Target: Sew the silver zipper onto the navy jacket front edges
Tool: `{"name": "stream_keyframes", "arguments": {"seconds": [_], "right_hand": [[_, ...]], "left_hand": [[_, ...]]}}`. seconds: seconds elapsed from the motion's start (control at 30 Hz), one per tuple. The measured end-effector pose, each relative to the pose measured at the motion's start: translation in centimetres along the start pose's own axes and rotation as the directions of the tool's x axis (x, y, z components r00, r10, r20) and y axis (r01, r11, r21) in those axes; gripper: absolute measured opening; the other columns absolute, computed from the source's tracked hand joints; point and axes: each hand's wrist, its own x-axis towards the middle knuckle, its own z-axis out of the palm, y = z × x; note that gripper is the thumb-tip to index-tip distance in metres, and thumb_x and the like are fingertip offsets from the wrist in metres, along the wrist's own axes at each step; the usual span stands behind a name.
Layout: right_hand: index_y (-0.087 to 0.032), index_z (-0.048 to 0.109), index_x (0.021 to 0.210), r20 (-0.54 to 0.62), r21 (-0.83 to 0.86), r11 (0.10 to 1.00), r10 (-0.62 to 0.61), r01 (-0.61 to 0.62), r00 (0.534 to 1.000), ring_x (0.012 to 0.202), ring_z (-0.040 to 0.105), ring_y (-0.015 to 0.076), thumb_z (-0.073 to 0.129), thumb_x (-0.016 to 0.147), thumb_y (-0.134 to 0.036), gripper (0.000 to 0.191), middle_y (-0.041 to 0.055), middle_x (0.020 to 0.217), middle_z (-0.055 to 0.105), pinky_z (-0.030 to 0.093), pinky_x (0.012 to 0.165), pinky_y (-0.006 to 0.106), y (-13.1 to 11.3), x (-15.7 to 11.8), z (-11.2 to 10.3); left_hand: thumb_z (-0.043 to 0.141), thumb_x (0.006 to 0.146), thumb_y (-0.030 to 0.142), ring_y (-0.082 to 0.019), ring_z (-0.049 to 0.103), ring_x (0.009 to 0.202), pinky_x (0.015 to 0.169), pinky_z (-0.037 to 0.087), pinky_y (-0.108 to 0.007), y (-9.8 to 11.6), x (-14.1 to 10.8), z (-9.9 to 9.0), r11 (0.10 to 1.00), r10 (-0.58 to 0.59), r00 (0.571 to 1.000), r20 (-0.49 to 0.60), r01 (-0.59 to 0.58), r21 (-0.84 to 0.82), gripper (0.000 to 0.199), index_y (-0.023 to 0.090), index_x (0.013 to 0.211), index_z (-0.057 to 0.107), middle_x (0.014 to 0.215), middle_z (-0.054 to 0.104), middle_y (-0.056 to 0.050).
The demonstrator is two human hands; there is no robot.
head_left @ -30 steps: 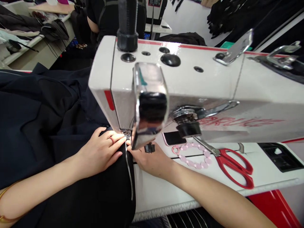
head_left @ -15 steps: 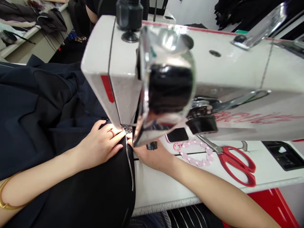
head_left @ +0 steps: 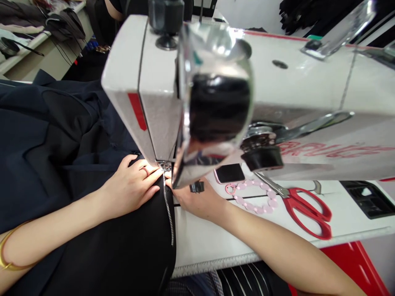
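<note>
Dark fabric (head_left: 129, 242) lies under the head of a white sewing machine (head_left: 123, 61). A zipper (head_left: 168, 209) with silver teeth runs along the fabric's right edge up to the presser foot (head_left: 165, 165). My left hand (head_left: 131, 189) rests flat on the fabric left of the zipper, fingers stretched out and tips close to the foot. On the other side, my right hand (head_left: 197, 199) has its fingertips closed at the zipper's edge. A shiny metal guard on the machine hides part of those fingers.
Right of my right hand lie a phone (head_left: 230, 173), a pink beaded strap (head_left: 256, 207) and red-handled scissors (head_left: 304, 209). A ruler strip (head_left: 216, 263) follows the table's front edge. Bunched navy cloth (head_left: 61, 119) covers the left side. Part of another person's arm (head_left: 114, 9) shows behind.
The view has shifted slightly, so the machine sits a little higher and further left. Both hands keep their places beside the presser foot.
</note>
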Motion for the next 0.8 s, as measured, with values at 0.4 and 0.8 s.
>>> {"name": "stream_keyframes", "arguments": {"seconds": [0.4,0.8], "right_hand": [[-0.017,0.058,0.082,-0.072,-0.055,0.997,0.054,-0.058,0.996,0.072,0.049,0.0173,0.039,0.085,-0.008,0.021,0.0037,0.075,0.057,0.031,0.067,0.030,-0.51,-0.43,-0.03],[-0.017,0.057,0.086,-0.113,-0.033,0.999,0.000,-0.004,0.994,0.072,0.051,0.0161,0.035,0.085,-0.006,0.024,0.0038,0.076,0.059,0.032,0.067,0.029,-0.18,-0.47,0.10]], "left_hand": [[0.043,0.086,0.027,-0.026,0.058,0.083,0.077,0.037,-0.044,-0.03,0.17,-0.03,1.000,0.011,1.000,-0.018,-0.010,0.023,0.026,0.014,0.104,0.058,0.088,0.065,-0.009],[0.043,0.086,0.028,-0.026,0.057,0.084,0.078,0.037,-0.044,-0.20,-0.10,0.19,1.000,0.010,1.000,-0.022,-0.010,-0.018,0.026,0.017,0.107,0.055,0.089,0.064,-0.008]]}}
